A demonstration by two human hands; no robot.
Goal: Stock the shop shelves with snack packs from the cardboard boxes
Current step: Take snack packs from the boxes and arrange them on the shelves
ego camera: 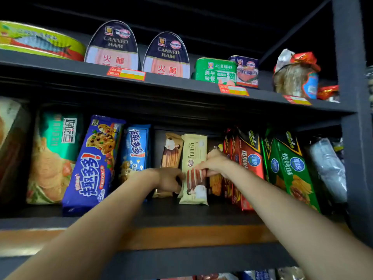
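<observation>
A cream Franzzi biscuit pack stands upright on the middle shelf, between a brown Franzzi pack and red cracker packs. My right hand grips the cream pack's right edge, fingers across its front. My left hand touches its lower left edge, in front of the brown pack; whether it grips either pack is hidden. No cardboard box is in view.
Blue cookie packs and a green-orange snack bag fill the shelf's left; green cracker packs and a clear bag fill the right. Canned ham tins line the upper shelf. A dark upright post bounds the right.
</observation>
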